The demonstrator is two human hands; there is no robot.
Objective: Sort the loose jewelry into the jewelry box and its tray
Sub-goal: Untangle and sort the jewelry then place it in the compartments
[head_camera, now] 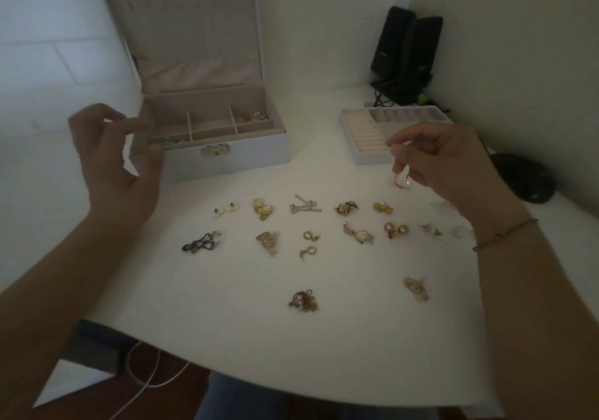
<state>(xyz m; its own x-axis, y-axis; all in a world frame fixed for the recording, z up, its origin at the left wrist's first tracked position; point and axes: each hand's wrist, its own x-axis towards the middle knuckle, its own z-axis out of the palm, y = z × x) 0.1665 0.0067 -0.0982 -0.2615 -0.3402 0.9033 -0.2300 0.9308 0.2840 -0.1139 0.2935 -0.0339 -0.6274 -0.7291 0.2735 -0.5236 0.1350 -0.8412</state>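
The white jewelry box stands open at the back left, with a few pieces in its compartments. Its tray sits apart at the back right, with ring rolls and small cells. Several pairs of earrings lie in rows on the white table, among them a gold pair, a silver pair and a pearl pair. My left hand hovers in front of the box's left side, fingers loosely curled and holding nothing. My right hand pinches a small clear earring above the table, just in front of the tray.
Two black speakers with cables stand in the back right corner. A dark round object lies by the right wall. The table's front edge curves near me; a white cable hangs below it.
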